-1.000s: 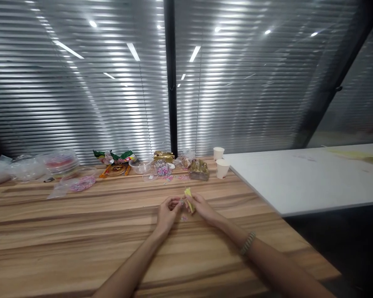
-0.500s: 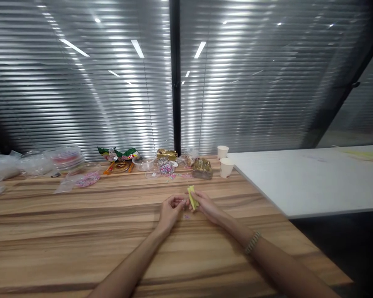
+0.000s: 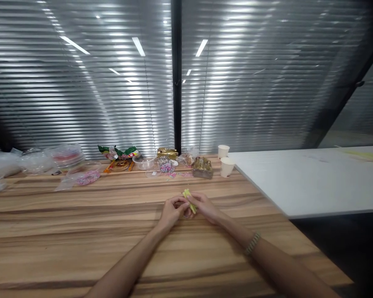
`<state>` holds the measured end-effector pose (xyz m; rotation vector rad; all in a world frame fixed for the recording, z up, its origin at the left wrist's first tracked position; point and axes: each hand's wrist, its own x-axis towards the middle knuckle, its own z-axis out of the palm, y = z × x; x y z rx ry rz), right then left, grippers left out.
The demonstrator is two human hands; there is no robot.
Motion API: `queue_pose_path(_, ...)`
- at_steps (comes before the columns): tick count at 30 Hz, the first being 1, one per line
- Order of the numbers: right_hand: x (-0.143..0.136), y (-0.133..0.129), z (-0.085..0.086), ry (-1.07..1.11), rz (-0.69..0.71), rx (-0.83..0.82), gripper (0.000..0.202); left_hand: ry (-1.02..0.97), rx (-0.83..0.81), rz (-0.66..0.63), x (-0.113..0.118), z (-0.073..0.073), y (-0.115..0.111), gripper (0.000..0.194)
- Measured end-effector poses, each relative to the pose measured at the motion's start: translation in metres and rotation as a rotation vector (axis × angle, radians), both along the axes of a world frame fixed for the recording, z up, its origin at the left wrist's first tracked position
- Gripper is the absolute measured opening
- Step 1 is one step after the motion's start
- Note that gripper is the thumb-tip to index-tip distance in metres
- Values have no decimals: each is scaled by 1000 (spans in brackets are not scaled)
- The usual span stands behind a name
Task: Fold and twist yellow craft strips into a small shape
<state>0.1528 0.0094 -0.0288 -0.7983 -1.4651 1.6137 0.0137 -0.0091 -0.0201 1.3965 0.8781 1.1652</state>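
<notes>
1. My left hand [image 3: 171,210] and my right hand [image 3: 205,205] meet over the middle of the wooden bench [image 3: 81,231], fingertips turned toward each other.
2. My right hand grasps a small yellow strip [image 3: 188,198]; its upper end sticks up past my fingers, tilted to the left.
3. My left hand is curled with its fingertips at the strip; whether they pinch the strip or something smaller, I cannot tell.
4. A tiny pale piece lies on the bench just under my hands; it is too small to identify.
5. A braided bracelet [image 3: 252,243] sits on my right wrist.
6. At the far edge of the bench, from left to right: clear plastic bags [image 3: 15,163], a stack of clear lidded containers [image 3: 66,156], a clear dish of pink bits [image 3: 85,176], a green snack packet [image 3: 119,152], a small clear bowl [image 3: 144,162], a gold wrapper [image 3: 168,153], a scatter of pink and white pieces [image 3: 169,170], and a gold-wrapped bundle [image 3: 202,168].
7. Two paper cups [image 3: 226,166] stand near that bundle, one behind the other.
8. A white table [image 3: 313,182] adjoins the bench on the right.
9. Closed window blinds [image 3: 96,82] fill the background.
</notes>
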Motion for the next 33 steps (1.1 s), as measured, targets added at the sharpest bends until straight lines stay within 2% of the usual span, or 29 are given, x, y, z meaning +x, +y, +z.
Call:
queue_pose_path(4,0,-2,3,-18,27,18,41,-33,-27,0,0,1,-1,21)
queue_pose_path(11,2,-1,3,-1,70,-31,43,-7,-60,163,-2,-3,4,24)
queue_pose_path(19,1,1,-3,20,97,-15,42,23,-45,149,-3,-4,5,21)
queue_pose_path(28,-2,2,-3,-37,-16,48,41,55,31,203,-4,-3,5,17)
queue_pose_path(33,-2,4,-7,-30,-88,-32,41,55,37,294,-7,-8,9,21)
